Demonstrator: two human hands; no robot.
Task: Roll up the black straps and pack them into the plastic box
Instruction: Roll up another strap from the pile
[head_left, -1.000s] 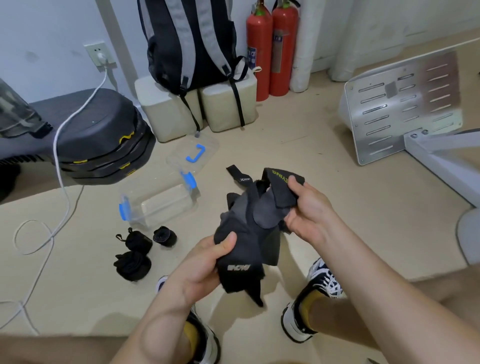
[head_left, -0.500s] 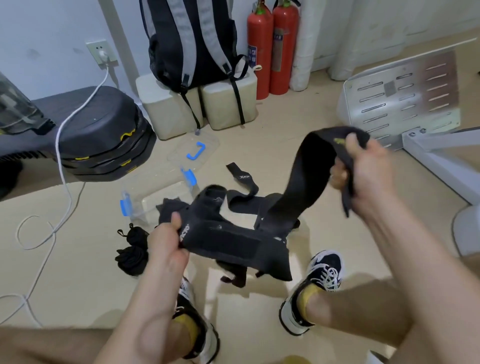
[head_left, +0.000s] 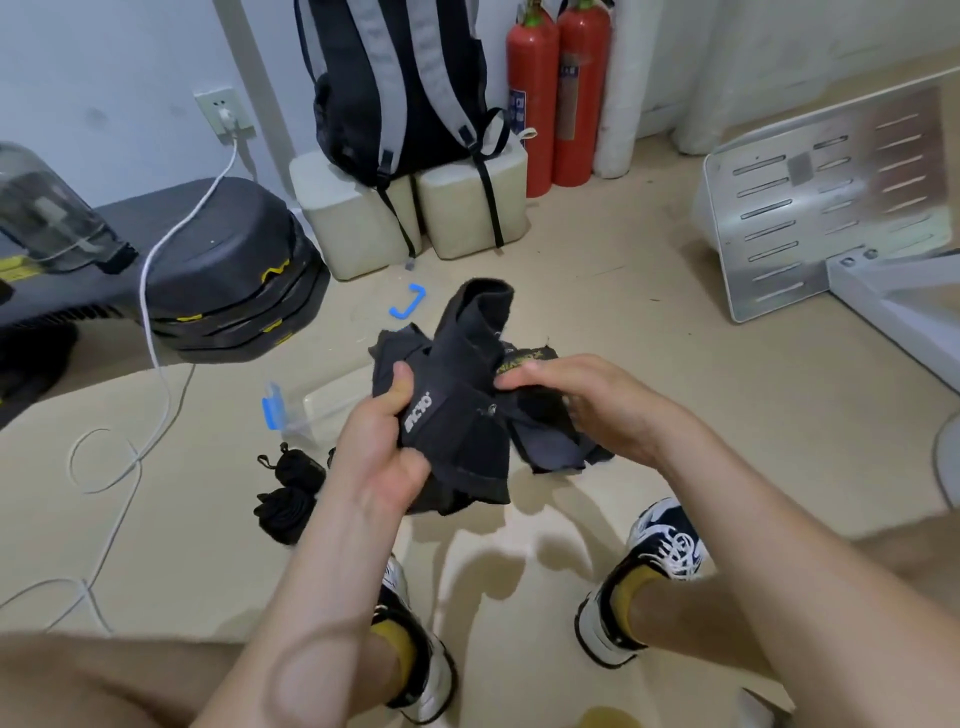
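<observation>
A bunched black strap (head_left: 467, 405) with white lettering hangs in front of me above the floor. My left hand (head_left: 382, 441) grips its near end, thumb on top beside the lettering. My right hand (head_left: 582, 405) holds the other part, fingers curled over the fold with yellow print. The clear plastic box (head_left: 317, 410) with blue clips lies on the floor behind my left hand, partly hidden by it. Its clear lid with a blue handle (head_left: 408, 304) lies farther back. Two rolled black straps (head_left: 291, 493) sit on the floor left of my left forearm.
A black and grey backpack (head_left: 400, 88) leans on two pale blocks, with two red fire extinguishers (head_left: 556, 93) beside it. A white cable (head_left: 150, 332) loops across the floor at left. A dark case (head_left: 223, 270) sits left; a metal plate (head_left: 831, 197) stands right.
My right hand, which had pulled the strap out long to the upper right, has come back in. The strap is bunched between both hands again.
</observation>
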